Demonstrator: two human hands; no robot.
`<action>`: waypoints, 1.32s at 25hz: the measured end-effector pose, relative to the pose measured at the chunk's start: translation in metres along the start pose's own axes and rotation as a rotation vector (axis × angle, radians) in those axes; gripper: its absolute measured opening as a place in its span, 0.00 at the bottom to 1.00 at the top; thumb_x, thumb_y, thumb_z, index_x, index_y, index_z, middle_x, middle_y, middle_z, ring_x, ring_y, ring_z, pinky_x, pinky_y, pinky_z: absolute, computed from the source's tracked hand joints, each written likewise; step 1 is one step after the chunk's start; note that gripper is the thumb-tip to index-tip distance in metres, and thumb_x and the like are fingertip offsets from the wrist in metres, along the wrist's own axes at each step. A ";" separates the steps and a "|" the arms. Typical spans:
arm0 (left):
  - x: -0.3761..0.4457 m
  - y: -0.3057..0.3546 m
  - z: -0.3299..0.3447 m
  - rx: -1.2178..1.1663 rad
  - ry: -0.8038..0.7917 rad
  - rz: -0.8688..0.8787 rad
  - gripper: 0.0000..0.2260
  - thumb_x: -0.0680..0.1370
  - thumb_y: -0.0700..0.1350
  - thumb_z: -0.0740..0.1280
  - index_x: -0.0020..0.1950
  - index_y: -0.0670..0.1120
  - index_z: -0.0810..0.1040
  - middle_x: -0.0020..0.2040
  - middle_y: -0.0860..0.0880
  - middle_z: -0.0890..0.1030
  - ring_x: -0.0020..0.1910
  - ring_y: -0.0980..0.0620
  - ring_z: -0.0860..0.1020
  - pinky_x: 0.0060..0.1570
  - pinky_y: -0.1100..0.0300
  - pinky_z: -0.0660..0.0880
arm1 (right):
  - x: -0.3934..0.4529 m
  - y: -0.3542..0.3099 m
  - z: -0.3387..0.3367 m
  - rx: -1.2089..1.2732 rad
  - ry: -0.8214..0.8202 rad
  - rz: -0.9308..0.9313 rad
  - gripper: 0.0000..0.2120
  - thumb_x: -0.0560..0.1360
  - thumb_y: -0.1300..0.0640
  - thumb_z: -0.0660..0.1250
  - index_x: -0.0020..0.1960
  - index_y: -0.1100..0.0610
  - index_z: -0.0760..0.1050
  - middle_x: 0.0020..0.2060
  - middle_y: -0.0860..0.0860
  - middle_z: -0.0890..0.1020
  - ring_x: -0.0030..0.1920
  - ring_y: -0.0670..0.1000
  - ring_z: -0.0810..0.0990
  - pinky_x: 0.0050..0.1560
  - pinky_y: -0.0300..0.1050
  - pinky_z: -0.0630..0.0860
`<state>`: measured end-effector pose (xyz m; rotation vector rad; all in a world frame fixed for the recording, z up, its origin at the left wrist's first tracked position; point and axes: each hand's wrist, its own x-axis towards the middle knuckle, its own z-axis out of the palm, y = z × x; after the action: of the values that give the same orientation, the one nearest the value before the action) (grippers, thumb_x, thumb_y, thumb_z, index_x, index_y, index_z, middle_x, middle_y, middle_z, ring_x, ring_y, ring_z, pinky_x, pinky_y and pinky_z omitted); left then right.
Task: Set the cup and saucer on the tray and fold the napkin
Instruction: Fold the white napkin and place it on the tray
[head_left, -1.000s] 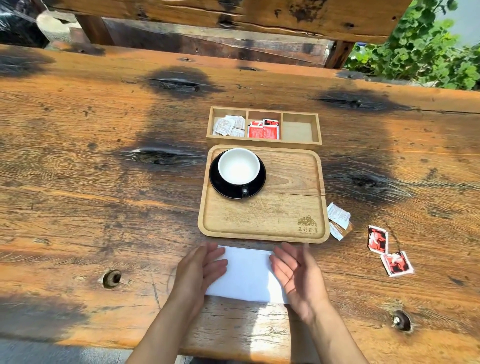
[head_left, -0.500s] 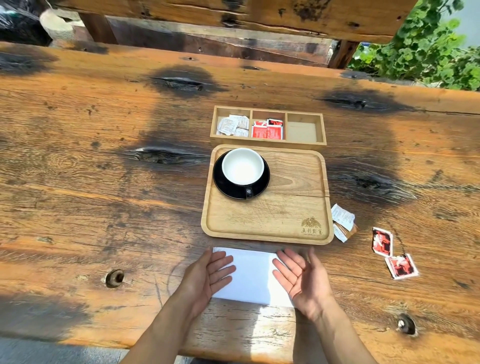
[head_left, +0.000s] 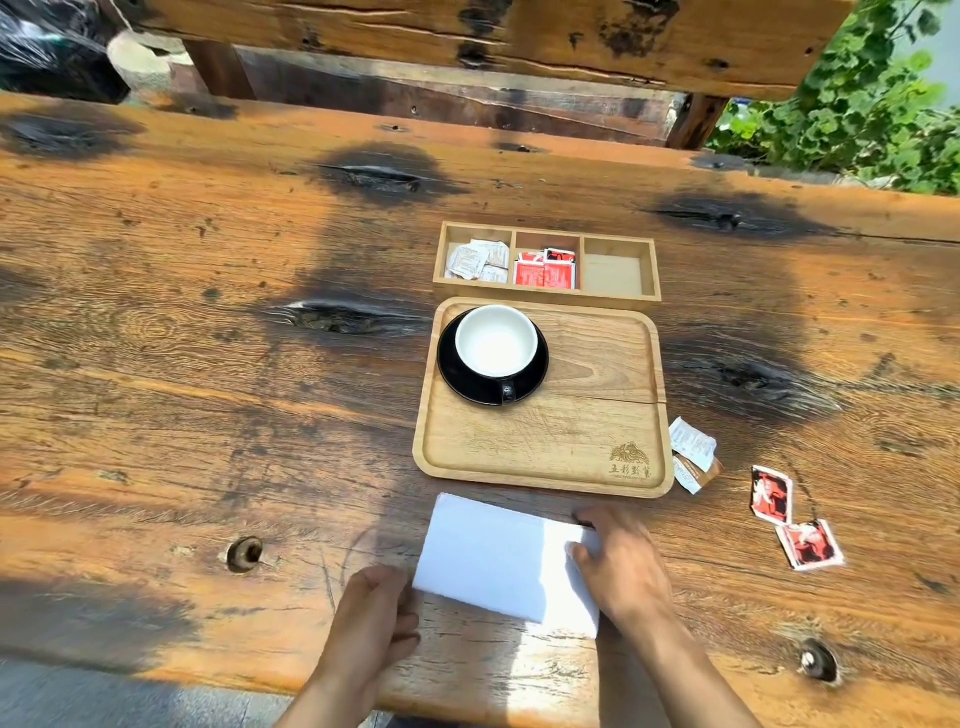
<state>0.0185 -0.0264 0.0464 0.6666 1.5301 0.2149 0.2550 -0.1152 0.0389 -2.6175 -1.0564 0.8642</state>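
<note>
A white cup (head_left: 496, 340) stands on a black saucer (head_left: 457, 376) in the far left corner of the wooden tray (head_left: 571, 447). Just in front of the tray, a white napkin (head_left: 493, 556) lies folded into a rectangle on the table. My right hand (head_left: 626, 564) covers the napkin's right end, thumb on top and fingers bent over its far edge. My left hand (head_left: 374, 618) sits at the near left corner with its fingers curled against the edge. The fingertips of both hands are partly hidden.
Behind the tray is a wooden three-part box (head_left: 618, 270) with white packets (head_left: 478, 260) and red packets (head_left: 545, 270). Loose white packets (head_left: 691, 449) and red packets (head_left: 774, 493) lie right of the tray. The table's near edge runs just below my wrists.
Both hands lay flat on the napkin's ends before. The left has since pulled back to the near left corner, and the right has turned palm down and curled over the right end.
</note>
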 end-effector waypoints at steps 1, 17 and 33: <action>0.000 0.000 0.003 -0.026 -0.052 -0.036 0.06 0.78 0.46 0.63 0.41 0.48 0.72 0.31 0.49 0.74 0.35 0.48 0.69 0.32 0.58 0.70 | -0.001 0.000 0.000 -0.005 -0.011 0.025 0.17 0.72 0.52 0.67 0.61 0.48 0.74 0.59 0.48 0.77 0.62 0.51 0.73 0.61 0.44 0.71; -0.020 -0.031 0.041 -0.033 -0.271 -0.334 0.13 0.77 0.49 0.67 0.56 0.42 0.79 0.43 0.42 0.86 0.48 0.41 0.82 0.48 0.51 0.77 | -0.035 -0.011 0.012 0.717 -0.514 0.473 0.06 0.68 0.59 0.71 0.44 0.54 0.76 0.39 0.51 0.82 0.38 0.50 0.80 0.35 0.44 0.77; -0.089 0.108 0.086 -0.138 -0.232 0.266 0.17 0.75 0.41 0.71 0.61 0.48 0.72 0.53 0.38 0.82 0.41 0.43 0.85 0.36 0.57 0.81 | -0.035 -0.037 -0.117 1.565 -0.367 0.082 0.19 0.64 0.66 0.71 0.55 0.63 0.79 0.48 0.60 0.83 0.41 0.53 0.84 0.36 0.41 0.82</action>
<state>0.1246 -0.0087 0.1703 0.7564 1.1918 0.4253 0.2825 -0.1076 0.1635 -1.1765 -0.0598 1.3828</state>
